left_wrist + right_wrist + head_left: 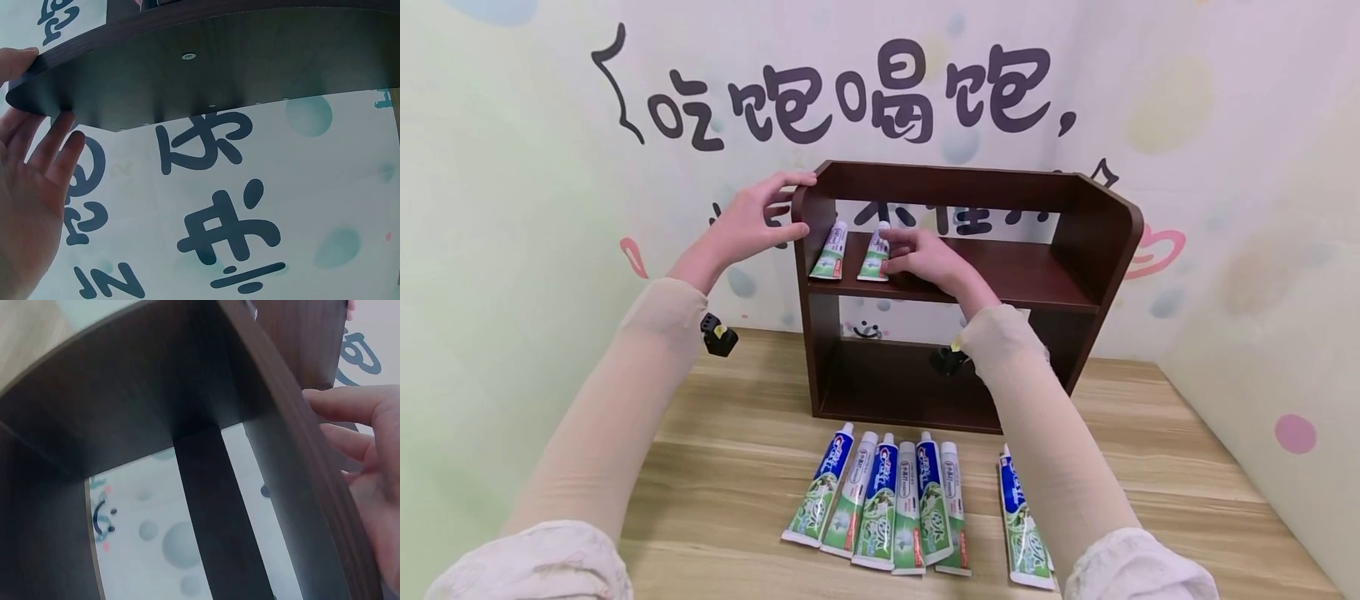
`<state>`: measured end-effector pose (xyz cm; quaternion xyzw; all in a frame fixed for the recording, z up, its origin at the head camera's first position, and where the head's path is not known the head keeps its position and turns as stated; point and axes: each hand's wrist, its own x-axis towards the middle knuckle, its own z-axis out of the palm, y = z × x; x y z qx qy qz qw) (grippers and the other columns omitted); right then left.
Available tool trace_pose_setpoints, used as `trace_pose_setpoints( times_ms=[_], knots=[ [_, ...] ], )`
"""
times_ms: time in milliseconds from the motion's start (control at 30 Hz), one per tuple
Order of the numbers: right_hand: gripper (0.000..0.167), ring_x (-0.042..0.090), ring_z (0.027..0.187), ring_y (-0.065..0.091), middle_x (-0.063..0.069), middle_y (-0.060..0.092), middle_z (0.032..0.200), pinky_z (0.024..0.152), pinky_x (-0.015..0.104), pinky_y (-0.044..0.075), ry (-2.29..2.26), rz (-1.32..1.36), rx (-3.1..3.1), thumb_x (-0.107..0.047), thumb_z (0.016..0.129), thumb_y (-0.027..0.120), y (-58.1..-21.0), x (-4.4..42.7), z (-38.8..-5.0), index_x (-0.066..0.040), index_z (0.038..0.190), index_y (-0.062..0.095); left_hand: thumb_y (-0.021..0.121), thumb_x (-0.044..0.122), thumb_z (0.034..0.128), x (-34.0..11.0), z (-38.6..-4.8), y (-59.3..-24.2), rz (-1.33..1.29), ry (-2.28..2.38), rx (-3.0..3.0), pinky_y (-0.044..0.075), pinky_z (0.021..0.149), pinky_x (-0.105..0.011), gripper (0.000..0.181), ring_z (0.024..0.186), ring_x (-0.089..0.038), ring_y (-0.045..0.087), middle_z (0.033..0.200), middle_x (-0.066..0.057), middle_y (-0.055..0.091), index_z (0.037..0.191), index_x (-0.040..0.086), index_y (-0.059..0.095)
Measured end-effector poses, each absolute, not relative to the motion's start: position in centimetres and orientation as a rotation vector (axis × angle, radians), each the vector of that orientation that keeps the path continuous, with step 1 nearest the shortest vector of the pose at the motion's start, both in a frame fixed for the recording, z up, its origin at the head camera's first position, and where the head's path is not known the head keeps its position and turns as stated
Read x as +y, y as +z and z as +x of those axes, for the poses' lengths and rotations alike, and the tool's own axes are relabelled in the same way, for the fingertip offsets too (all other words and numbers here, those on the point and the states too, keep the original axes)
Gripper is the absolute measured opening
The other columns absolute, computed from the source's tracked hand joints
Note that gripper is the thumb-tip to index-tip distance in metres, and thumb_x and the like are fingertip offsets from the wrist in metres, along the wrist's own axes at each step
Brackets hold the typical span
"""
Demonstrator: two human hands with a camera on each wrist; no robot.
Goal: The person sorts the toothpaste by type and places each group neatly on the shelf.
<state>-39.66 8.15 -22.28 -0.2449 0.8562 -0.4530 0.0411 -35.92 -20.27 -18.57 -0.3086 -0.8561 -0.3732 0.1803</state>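
Observation:
A dark brown two-tier shelf [951, 271] stands on the table. My left hand [748, 218] holds its upper left side panel; in the left wrist view the thumb and fingers of the hand [31, 206] lie on opposite edges of that panel. Two white-and-green toothpaste tubes stand caps up on the upper shelf: one toothpaste tube [830, 252] at the left end, another toothpaste tube [871, 254] beside it. My right hand [928, 258] has its fingertips at that second tube's right edge, fingers loosely bent. In the right wrist view the tube is hidden.
Before the shelf, several blue-and-green and white-and-green toothpaste tubes [880, 521] lie in a row on the wooden table [715, 500]. Another toothpaste tube [1024, 533] lies farther right, partly behind my right forearm. A lettered wall [865, 50] rises behind.

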Motion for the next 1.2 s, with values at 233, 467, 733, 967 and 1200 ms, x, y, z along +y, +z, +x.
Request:
trace_pose_setpoints(
  times_ms=[233, 467, 733, 967, 1200],
  knots=[
    [0.063, 0.028, 0.137, 0.042, 0.012, 0.044, 0.152, 0.119, 0.051, 0.035, -1.334, -0.718, 2.797, -0.026, 0.091, 0.063, -21.6, 8.0, -39.5, -0.024, 0.151, 0.042, 0.069, 0.009, 0.0895, -20.4, -36.1, -18.9, -0.878, -1.060, -2.421, 0.044, 0.114, -0.048, 0.058, 0.136, -0.032, 0.051, 0.151, -0.006, 0.047, 0.143, 0.015, 0.048],
    [0.066, 0.027, 0.145, 0.031, -0.001, 0.027, 0.163, 0.119, 0.055, 0.033, -1.315, -0.746, 2.895, -0.032, 0.092, 0.062, -20.5, 8.7, -38.4, -0.033, 0.153, 0.036, 0.069, 0.009, 0.0898, -20.5, -36.0, -19.0, -0.858, -1.068, -2.420, 0.044, 0.114, -0.047, 0.058, 0.136, -0.031, 0.051, 0.153, -0.004, 0.045, 0.144, 0.016, 0.048],
    [0.066, 0.022, 0.143, 0.032, -0.007, 0.030, 0.160, 0.114, 0.045, 0.043, -1.375, -0.857, 2.921, -0.032, 0.092, 0.064, -19.5, 9.5, -36.7, -0.036, 0.152, 0.037, 0.068, 0.007, 0.0901, -20.4, -36.0, -19.1, -0.859, -1.082, -2.397, 0.044, 0.114, -0.046, 0.058, 0.137, -0.031, 0.050, 0.156, -0.001, 0.043, 0.144, 0.016, 0.048],
    [0.064, 0.019, 0.138, 0.036, -0.006, 0.037, 0.157, 0.111, 0.041, 0.045, -1.439, -1.008, 2.957, -0.029, 0.091, 0.066, -19.6, 10.4, -35.4, -0.031, 0.150, 0.042, 0.068, 0.007, 0.0903, -20.4, -35.9, -19.3, -0.846, -1.079, -2.392, 0.044, 0.113, -0.047, 0.058, 0.137, -0.031, 0.051, 0.156, -0.001, 0.043, 0.144, 0.016, 0.048],
    [0.063, 0.019, 0.130, 0.037, -0.005, 0.042, 0.154, 0.107, 0.040, 0.047, -1.500, -1.155, 2.978, -0.025, 0.090, 0.067, -20.0, 11.6, -33.5, -0.028, 0.149, 0.044, 0.068, 0.007, 0.0903, -20.2, -36.0, -19.2, -0.852, -1.068, -2.380, 0.045, 0.112, -0.049, 0.057, 0.136, -0.033, 0.052, 0.155, -0.002, 0.044, 0.143, 0.012, 0.047]
  ],
)
